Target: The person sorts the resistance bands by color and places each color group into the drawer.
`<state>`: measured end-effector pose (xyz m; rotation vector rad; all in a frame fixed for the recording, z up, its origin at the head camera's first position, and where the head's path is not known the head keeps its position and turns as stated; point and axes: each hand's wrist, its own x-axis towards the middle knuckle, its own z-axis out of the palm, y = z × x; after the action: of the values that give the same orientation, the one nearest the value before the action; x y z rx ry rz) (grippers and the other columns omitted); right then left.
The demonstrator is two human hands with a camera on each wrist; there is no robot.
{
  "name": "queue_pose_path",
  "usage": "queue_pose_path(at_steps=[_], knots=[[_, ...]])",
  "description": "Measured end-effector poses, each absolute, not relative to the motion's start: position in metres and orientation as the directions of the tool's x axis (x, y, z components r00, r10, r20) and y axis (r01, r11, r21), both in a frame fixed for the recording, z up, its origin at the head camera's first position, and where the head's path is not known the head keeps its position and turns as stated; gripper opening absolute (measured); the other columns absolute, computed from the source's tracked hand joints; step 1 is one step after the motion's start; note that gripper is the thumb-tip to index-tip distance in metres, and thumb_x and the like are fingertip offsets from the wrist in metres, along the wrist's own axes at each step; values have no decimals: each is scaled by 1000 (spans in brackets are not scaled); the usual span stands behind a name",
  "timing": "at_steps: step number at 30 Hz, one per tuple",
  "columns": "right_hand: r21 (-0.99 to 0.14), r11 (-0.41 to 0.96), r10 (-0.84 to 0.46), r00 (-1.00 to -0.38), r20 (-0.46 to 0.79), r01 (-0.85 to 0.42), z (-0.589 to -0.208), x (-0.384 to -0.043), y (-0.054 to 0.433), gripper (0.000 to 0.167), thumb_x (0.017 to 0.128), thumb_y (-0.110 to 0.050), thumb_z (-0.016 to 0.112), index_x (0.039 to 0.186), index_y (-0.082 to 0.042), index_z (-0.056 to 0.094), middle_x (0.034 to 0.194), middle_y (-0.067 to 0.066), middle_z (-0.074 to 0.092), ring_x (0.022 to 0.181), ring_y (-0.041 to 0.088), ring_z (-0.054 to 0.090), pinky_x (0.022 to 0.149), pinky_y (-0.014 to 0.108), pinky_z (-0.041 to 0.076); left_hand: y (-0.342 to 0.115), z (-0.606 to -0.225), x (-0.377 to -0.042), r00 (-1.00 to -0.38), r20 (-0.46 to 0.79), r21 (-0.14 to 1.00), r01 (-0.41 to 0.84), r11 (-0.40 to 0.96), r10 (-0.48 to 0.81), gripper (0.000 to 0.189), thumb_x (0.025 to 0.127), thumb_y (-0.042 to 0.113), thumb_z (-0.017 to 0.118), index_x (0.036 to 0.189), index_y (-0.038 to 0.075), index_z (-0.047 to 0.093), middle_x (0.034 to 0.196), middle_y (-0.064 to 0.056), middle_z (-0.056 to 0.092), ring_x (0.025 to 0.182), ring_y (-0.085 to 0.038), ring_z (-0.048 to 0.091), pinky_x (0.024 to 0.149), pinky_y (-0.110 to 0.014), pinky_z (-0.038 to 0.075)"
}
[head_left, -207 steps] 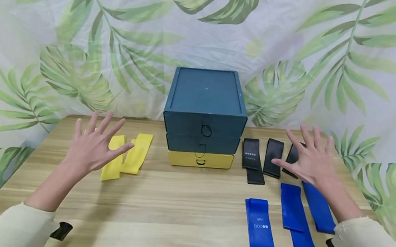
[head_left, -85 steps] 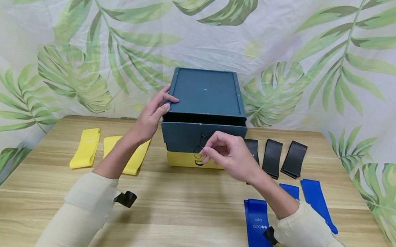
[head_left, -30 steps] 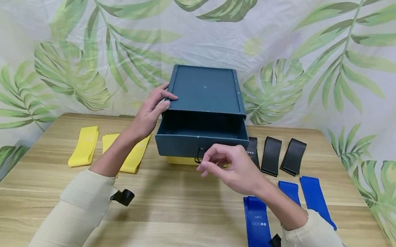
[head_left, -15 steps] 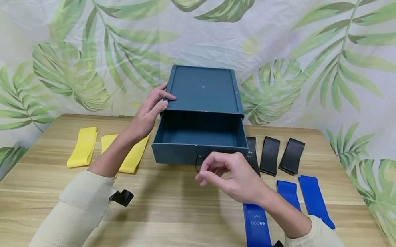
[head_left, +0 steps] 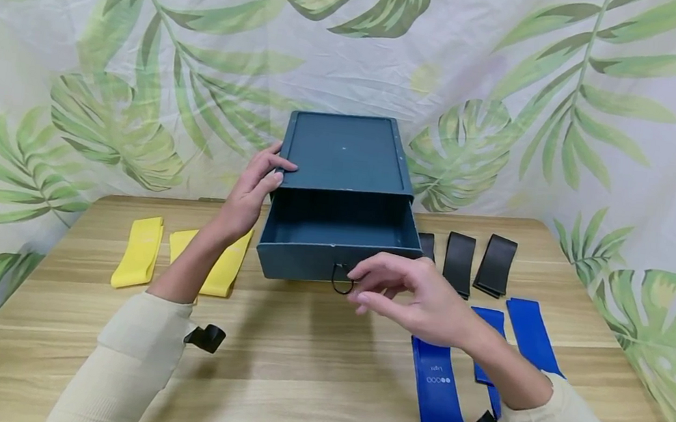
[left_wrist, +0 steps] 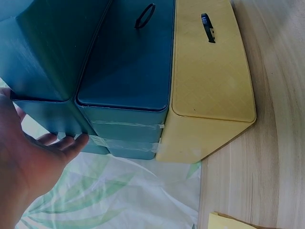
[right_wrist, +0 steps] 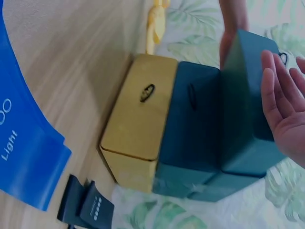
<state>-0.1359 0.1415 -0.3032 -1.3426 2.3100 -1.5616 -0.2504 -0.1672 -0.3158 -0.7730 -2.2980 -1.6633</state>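
The top drawer, a dark blue box of what looks like plastic (head_left: 295,263), stands well out from the dark blue three-level cabinet (head_left: 344,150), on the far part of the wooden surface (head_left: 294,392). Its front panel faces the person, and the long axis of this panel runs from left to right. The drawer looks level, with its mouth upwards. Its outside is smooth, with a pale small mark at the middle of the front rim, and its inside is darker towards the back. A thin black ring pull (head_left: 333,281) hangs from the panel.

The right hand (head_left: 421,299) is just beside this ring, with fingers loosely bent and somewhat apart; it has hold of nothing. The left hand (head_left: 250,191) rests on the left upper edge of the cabinet, its fingers rather extended along the side, touching without clenching.

Below are the blue middle drawer (left_wrist: 128,67) and the yellow bottom drawer (left_wrist: 214,76), both closed. Yellow bands (head_left: 138,255) lie at left; black bands (head_left: 459,259) and blue bands (head_left: 438,400) lie at right.
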Motion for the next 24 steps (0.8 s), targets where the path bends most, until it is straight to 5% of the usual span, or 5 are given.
queue_pose_path(at_steps=[4,8,16,24], knots=[[-746,40,-652,-583,484,-664,-300,-138,162,23,99,6,62,121,6,64,97,12,77,83,18,75,68,32,60,-168,-317,-250,-841,455,820,524,232,292,35,108,15,37,126,-9,54,170,-18,18,157,-32,16,123,-57,16],[-763,62,-612,-628,480,-643,-300,-143,189,19,100,7,60,118,7,64,93,13,76,79,18,75,64,29,59,-167,-317,-250,-839,461,814,530,237,291,34,108,15,37,126,-9,54,170,-18,19,157,-33,18,123,-57,17],[-792,286,-608,-741,284,-539,-326,-153,230,14,100,6,60,106,-3,69,91,1,77,76,19,74,63,32,59,-166,-317,-252,-833,465,809,537,239,298,36,108,17,37,127,-8,55,170,-17,19,157,-33,17,122,-59,19],[-766,406,-641,-753,151,-499,-348,-157,243,12,100,-2,65,108,-8,72,99,6,76,87,15,72,71,31,59,-167,-316,-251,-840,457,818,526,234,293,35,108,16,37,126,-8,55,170,-16,19,157,-30,16,122,-58,18]])
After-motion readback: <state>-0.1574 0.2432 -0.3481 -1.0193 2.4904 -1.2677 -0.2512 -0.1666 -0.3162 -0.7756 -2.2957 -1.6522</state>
